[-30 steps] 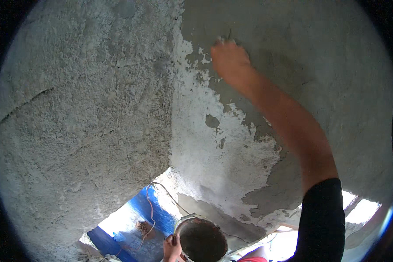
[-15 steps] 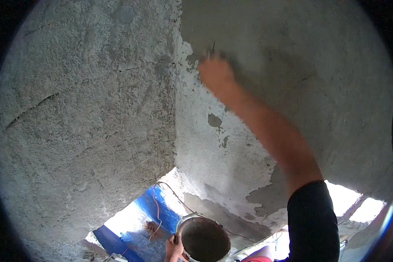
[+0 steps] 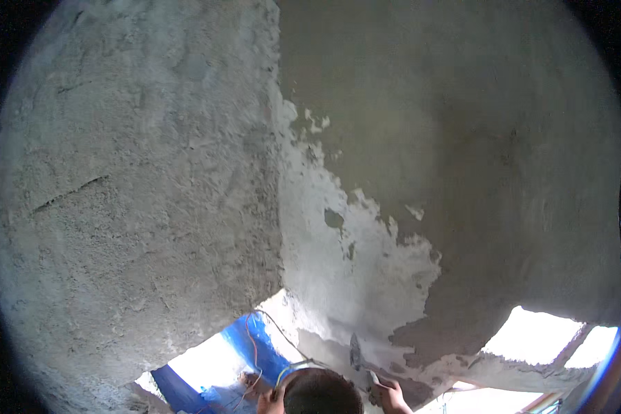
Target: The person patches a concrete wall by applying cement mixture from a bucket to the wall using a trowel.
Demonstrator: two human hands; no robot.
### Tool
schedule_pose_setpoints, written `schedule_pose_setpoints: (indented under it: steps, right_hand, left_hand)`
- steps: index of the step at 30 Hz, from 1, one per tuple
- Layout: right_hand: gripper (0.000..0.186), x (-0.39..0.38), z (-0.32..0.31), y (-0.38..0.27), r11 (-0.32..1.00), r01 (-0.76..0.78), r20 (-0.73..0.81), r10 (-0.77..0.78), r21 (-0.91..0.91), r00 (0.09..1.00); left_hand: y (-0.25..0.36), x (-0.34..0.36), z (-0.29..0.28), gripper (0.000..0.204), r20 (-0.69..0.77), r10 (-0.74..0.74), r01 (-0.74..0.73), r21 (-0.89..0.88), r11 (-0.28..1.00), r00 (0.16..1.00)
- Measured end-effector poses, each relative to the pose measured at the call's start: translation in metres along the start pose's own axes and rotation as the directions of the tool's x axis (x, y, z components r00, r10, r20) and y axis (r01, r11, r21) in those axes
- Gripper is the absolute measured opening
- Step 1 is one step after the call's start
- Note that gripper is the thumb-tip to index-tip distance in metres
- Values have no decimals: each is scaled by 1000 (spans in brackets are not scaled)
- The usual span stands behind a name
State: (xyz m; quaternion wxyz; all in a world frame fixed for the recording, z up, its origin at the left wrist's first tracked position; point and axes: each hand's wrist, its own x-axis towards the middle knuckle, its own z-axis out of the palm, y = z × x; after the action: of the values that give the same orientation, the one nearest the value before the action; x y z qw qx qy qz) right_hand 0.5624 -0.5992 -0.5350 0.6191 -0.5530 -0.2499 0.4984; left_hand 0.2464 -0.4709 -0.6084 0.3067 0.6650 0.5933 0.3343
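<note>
At the lower edge my left hand (image 3: 272,401) is closed round the side of a round bucket (image 3: 288,381). Dark grey mortar (image 3: 324,395) shows inside it. Just right of the bucket, my right hand (image 3: 391,396) is closed on the handle of a trowel. The trowel's narrow grey blade (image 3: 355,350) points up, in front of the lower wall. Above both hands, the right wall (image 3: 462,145) carries a coat of damp, darker plaster. Beside the corner a pale uncoated patch (image 3: 317,262) with ragged edges runs down that wall.
A rough grey wall (image 3: 152,172) meets the plastered one at an upright corner. Below it are a blue surface (image 3: 265,345) and an orange cable (image 3: 250,332). Bright openings (image 3: 535,336) show at lower right.
My right hand has come down from high on the wall to beside the bucket. Darker plaster covers more of the wall's upper part. The bucket sits lower in view.
</note>
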Motion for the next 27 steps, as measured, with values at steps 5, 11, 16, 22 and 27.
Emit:
schedule_pose_setpoints:
  steps: [5,11,16,22,27]
  right_hand:
    - [51,-63,-54,74,700,-262,214,157,665,964]
    - [56,-77,-57,49,520,-378,317,207,766,926]
    - [59,-98,-53,41,638,-375,362,159,673,919]
    - [56,-118,-45,25,939,-239,220,185,249,958]
    - [38,-116,-44,24,982,-43,85,59,-183,995]
  left_hand:
    - [41,20,3,81,287,-296,304,19,953,911]
    - [54,48,14,57,293,-53,115,-198,973,955]
    - [65,44,13,55,335,-105,177,-191,966,936]
    - [46,29,19,48,316,-117,202,-252,946,942]
    - [69,26,17,44,292,-147,219,-230,948,945]
